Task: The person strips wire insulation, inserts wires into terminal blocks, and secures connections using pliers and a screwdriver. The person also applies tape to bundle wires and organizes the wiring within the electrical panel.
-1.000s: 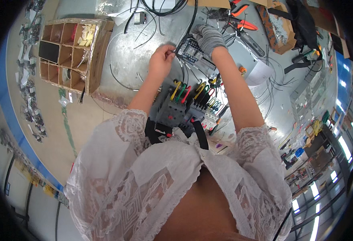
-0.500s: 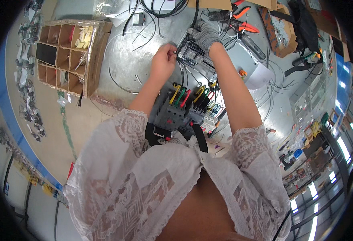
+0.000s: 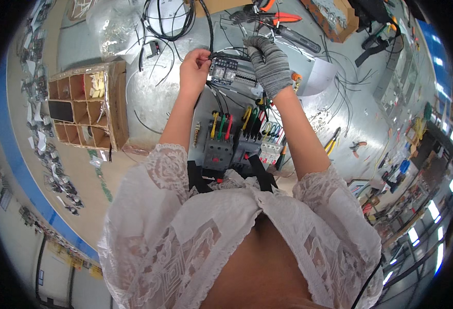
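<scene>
My bare left hand (image 3: 194, 71) pinches a black cable (image 3: 210, 50) between thumb and fingers. It is at the far left corner of a dark electrical module (image 3: 223, 70) with terminals. My right hand (image 3: 268, 66), in a grey knit glove, is beyond the right end of a terminal strip (image 3: 245, 79) beside the module. Its fingers are curled near thin black wires, and what they grip is hidden. Closer to me stand a dark circuit breaker (image 3: 218, 152) and contactor (image 3: 243, 147) with yellow, green, red and black wires. Black wires run from the module toward them.
A divided cardboard box (image 3: 117, 105) with small parts stands at left. Beyond my hands lie a coiled black cable (image 3: 167, 36), red-handled pliers (image 3: 286, 18) and a grey-handled tool (image 3: 299, 40). Yellow-handled pliers (image 3: 332, 142) and loose wires lie on the metal table (image 3: 154, 98) to the right.
The view has shifted and turned. My gloved right hand has moved right, away from my left hand, which keeps its pinch at the module's corner.
</scene>
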A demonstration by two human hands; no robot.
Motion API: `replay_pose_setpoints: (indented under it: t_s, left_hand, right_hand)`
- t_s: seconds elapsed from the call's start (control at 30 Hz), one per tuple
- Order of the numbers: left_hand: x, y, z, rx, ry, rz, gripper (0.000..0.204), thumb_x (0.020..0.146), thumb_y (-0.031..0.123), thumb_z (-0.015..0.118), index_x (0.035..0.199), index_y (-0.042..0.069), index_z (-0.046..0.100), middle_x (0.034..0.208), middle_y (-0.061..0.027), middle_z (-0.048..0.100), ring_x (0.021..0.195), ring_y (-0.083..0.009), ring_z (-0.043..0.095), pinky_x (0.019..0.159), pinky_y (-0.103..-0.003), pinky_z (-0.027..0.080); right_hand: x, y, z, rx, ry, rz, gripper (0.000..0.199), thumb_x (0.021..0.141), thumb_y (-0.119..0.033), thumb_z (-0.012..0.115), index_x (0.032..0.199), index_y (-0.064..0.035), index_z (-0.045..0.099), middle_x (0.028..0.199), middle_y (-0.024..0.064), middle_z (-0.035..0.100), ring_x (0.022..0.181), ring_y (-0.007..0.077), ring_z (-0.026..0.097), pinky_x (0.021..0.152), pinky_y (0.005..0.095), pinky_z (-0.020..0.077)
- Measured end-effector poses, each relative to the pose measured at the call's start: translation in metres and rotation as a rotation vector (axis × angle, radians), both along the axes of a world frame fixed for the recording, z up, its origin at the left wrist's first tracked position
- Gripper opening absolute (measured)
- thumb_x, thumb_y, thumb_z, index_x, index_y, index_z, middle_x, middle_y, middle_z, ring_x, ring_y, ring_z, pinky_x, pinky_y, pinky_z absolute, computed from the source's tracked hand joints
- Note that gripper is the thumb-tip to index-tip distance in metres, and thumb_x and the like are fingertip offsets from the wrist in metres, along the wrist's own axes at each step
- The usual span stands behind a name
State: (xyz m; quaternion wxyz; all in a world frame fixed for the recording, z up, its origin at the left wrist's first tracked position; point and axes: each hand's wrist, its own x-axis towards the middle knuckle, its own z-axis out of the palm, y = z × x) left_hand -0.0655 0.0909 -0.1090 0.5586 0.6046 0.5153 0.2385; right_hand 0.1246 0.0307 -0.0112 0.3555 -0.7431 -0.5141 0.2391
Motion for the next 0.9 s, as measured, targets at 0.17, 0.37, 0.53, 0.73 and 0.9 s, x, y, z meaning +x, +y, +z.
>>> replay_pose_setpoints:
  t_s: [0.17, 0.37, 0.53, 0.73, 0.9]
  left_hand:
    - [0.001, 0.000, 0.021, 0.105, 0.125, -0.091, 0.015, 0.080, -0.002, 0.062, 0.094, 0.002, 0.061, 0.083, -0.0044, 0.061, 0.071, -0.0117, 0.058, 0.067, -0.024, 0.048]
    - [0.009, 0.008, 0.030, 0.332, 0.283, -0.165, 0.008, 0.081, 0.003, 0.062, 0.088, 0.001, 0.060, 0.074, -0.0083, 0.061, 0.067, -0.0174, 0.061, 0.064, -0.028, 0.048]
    - [0.001, 0.001, 0.015, 0.290, 0.293, -0.121, 0.007, 0.081, 0.001, 0.060, 0.088, 0.001, 0.060, 0.078, -0.0086, 0.062, 0.071, -0.0172, 0.062, 0.068, -0.027, 0.048]
    - [-0.003, -0.003, 0.015, 0.170, 0.231, -0.103, 0.008, 0.082, 0.002, 0.060, 0.090, 0.001, 0.060, 0.084, -0.0079, 0.064, 0.074, -0.0149, 0.061, 0.071, -0.026, 0.048]
    - [0.002, -0.005, 0.023, 0.089, 0.178, -0.034, 0.010, 0.081, 0.001, 0.062, 0.091, 0.001, 0.062, 0.082, -0.0064, 0.065, 0.073, -0.0133, 0.061, 0.069, -0.025, 0.048]
  right_hand:
    - [0.002, -0.019, 0.004, 0.109, 0.005, 0.051, 0.019, 0.084, -0.007, 0.055, 0.100, -0.0062, 0.064, 0.094, 0.0140, 0.064, 0.088, 0.0307, 0.060, 0.080, 0.0370, 0.0480]
    - [0.010, -0.011, 0.016, 0.198, -0.025, 0.018, 0.018, 0.085, -0.004, 0.055, 0.099, -0.0066, 0.066, 0.092, 0.0118, 0.066, 0.082, 0.0277, 0.063, 0.075, 0.0329, 0.0502]
    - [0.024, -0.003, 0.014, 0.172, -0.036, 0.003, 0.019, 0.085, -0.005, 0.055, 0.100, -0.0066, 0.066, 0.093, 0.0119, 0.066, 0.085, 0.0265, 0.064, 0.078, 0.0318, 0.0497]
    - [0.023, -0.001, 0.012, 0.159, 0.026, 0.007, 0.017, 0.085, -0.009, 0.054, 0.098, -0.0093, 0.066, 0.094, 0.0126, 0.064, 0.087, 0.0311, 0.060, 0.079, 0.0380, 0.0492]
    - [0.022, 0.001, 0.009, 0.131, -0.012, 0.050, 0.017, 0.086, -0.011, 0.056, 0.099, -0.0073, 0.065, 0.094, 0.0127, 0.065, 0.086, 0.0296, 0.062, 0.078, 0.0346, 0.0498]
